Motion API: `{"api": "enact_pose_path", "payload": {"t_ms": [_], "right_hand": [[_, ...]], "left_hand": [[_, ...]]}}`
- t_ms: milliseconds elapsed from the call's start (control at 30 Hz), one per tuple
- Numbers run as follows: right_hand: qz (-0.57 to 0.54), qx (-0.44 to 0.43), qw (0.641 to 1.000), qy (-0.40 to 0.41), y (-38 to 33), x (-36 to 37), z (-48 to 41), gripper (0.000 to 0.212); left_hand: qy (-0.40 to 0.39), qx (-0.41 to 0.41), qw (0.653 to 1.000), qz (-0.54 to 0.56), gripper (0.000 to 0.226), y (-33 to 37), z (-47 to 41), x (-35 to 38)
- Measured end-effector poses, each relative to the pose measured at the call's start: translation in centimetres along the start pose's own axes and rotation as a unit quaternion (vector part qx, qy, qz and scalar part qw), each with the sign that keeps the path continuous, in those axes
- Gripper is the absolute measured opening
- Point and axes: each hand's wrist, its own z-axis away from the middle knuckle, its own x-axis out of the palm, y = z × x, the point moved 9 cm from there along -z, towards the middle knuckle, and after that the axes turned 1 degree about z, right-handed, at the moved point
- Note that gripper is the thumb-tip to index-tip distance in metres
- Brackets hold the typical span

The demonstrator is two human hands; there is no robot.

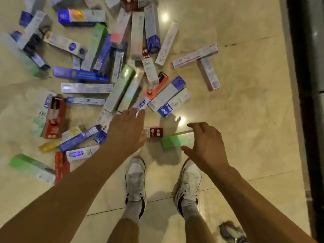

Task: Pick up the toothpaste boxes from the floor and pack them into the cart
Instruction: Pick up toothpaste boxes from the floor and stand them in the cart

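Note:
Several toothpaste boxes lie scattered over the beige tiled floor (245, 106), mostly in the upper left half of the head view. A green box (175, 140) lies just ahead of my feet. My right hand (206, 144) hovers over its right end with fingers spread and curved, holding nothing. A small red box (155, 132) lies beside the green one. My left hand (126, 130) reaches out flat above it and above a white and blue box (142, 105), fingers straight. The cart is not in view.
My two white shoes (136, 179) stand on the tiles at the bottom centre. A dark wall or fixture edge (305, 85) runs down the right side. Another shoe (231, 232) shows at the lower right.

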Motion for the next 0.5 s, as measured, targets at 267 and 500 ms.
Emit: {"api": "enact_pose_path", "payload": {"t_ms": [267,500], "right_hand": [[0.035,-0.052,0.997,-0.055,6.3,20.4,-6.0,0.087],[0.129,-0.073,0.988,-0.047,8.8,27.6,-8.7,0.066]], "left_hand": [[-0.063,-0.002,0.998,-0.016,0.072,0.2,-6.0,22.8],[-0.053,-0.009,0.998,-0.027,0.048,-2.3,-7.5,28.7]]}}
